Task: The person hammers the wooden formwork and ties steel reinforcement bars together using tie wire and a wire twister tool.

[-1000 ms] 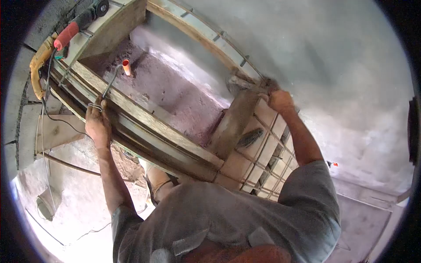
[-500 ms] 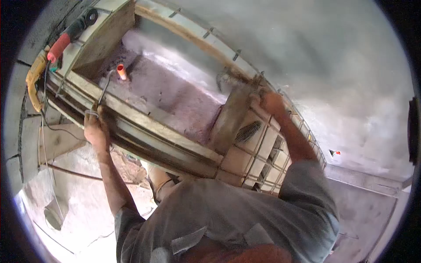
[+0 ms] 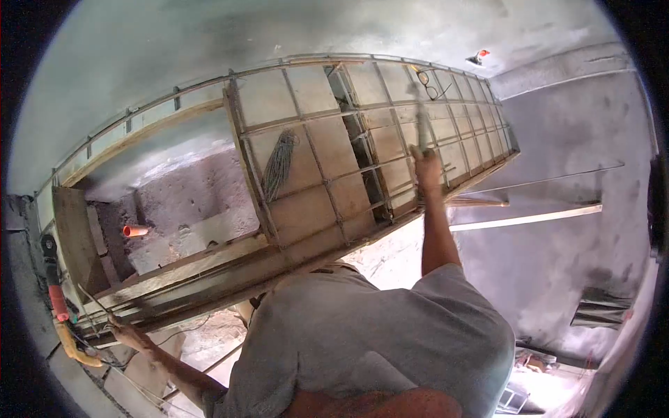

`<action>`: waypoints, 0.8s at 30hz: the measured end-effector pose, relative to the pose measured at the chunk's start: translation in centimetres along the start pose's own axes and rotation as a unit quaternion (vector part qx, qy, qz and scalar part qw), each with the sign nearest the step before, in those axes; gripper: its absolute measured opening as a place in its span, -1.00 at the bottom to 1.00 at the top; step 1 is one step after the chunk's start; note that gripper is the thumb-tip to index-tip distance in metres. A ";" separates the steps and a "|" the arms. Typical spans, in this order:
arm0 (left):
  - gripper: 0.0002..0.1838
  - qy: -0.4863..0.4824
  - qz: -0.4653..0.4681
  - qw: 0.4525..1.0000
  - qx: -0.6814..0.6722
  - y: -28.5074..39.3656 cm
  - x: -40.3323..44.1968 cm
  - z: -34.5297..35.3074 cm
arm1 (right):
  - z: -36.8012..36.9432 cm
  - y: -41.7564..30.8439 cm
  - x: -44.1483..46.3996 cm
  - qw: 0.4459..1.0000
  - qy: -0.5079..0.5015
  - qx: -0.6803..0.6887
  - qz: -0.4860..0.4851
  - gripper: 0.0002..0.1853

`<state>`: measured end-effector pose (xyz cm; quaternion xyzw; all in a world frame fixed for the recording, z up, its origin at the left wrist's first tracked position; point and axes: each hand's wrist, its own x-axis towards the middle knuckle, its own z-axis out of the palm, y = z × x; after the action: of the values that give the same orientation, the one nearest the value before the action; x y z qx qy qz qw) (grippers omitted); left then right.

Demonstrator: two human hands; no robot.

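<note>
My left hand (image 3: 127, 334) is closed around a thin metal rod (image 3: 95, 299) at the front left edge of a wooden countertop form (image 3: 178, 275). Further right, my right hand (image 3: 427, 169) is raised over a grid of steel bars (image 3: 327, 182). Its fingers wrap a long grey hand tool (image 3: 421, 125), smeared by motion. Just beyond this tool lies something with two dark loops, like pliers or glasses (image 3: 428, 85). A bundle of tie wire (image 3: 280, 166) rests on the boards under the bars, left of my right hand.
An orange pipe (image 3: 136, 230) stands in the form's rectangular opening. On the left lie a grinder with a red grip (image 3: 57, 303) and a yellow power tool (image 3: 75, 346) with cords. Dark gaps (image 3: 360, 143) split the boards. A long timber (image 3: 529, 217) extends at the right.
The view has swung right, showing more of the steel grid. My right hand has left the opening's corner and now holds the grey tool over the grid. My left hand still grips the rod.
</note>
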<state>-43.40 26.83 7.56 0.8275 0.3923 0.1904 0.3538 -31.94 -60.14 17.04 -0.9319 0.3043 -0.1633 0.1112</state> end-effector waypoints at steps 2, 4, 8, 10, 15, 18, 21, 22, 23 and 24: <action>-0.51 -0.018 0.216 0.967 0.136 -2.3 1.8 -0.1 | -0.6 9.3 1.8 0.994 -0.055 0.031 0.089 -0.57; -0.52 -0.050 0.162 0.984 0.054 2.7 1.0 0.6 | -2.0 17.1 3.0 0.974 -0.089 0.019 0.206 -0.44; -0.53 -0.131 -0.006 0.982 -0.135 14.4 -4.6 2.8 | -0.9 30.3 5.5 0.924 -0.060 -0.373 -0.064 -0.72; -0.45 -0.150 -0.034 0.973 -0.172 17.5 -7.6 6.2 | -0.9 31.6 4.8 0.986 0.026 -0.167 -0.001 -0.54; -0.61 -0.396 -0.067 0.883 -0.243 28.1 -18.9 9.7 | -2.8 24.3 1.9 0.954 -0.100 -0.214 0.184 -0.18; -0.59 -0.505 -0.069 0.827 -0.239 29.1 -22.5 12.9 | -1.4 26.4 2.7 0.949 -0.112 -0.246 0.161 -0.07; -0.56 -0.598 -0.050 0.760 -0.249 31.1 -24.3 14.8 | -1.6 24.0 2.5 0.954 -0.051 -0.286 0.074 -0.16; -0.51 -0.605 -0.017 0.765 -0.220 31.1 -24.6 15.6 | -0.8 24.4 2.6 0.941 0.035 -0.335 -0.035 -0.19; -0.46 -0.611 0.018 0.769 -0.189 31.0 -24.8 16.4 | -3.7 14.2 0.3 0.933 0.074 -0.337 0.099 -0.29; -0.46 -0.608 0.020 0.771 -0.191 31.8 -24.7 16.3 | -2.7 13.8 0.6 0.935 0.076 -0.334 0.097 -0.29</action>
<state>-32.71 -13.70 18.97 0.6940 0.0344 -0.2742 0.6649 -39.80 -71.73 15.40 -0.8662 0.4374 -0.1108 -0.2146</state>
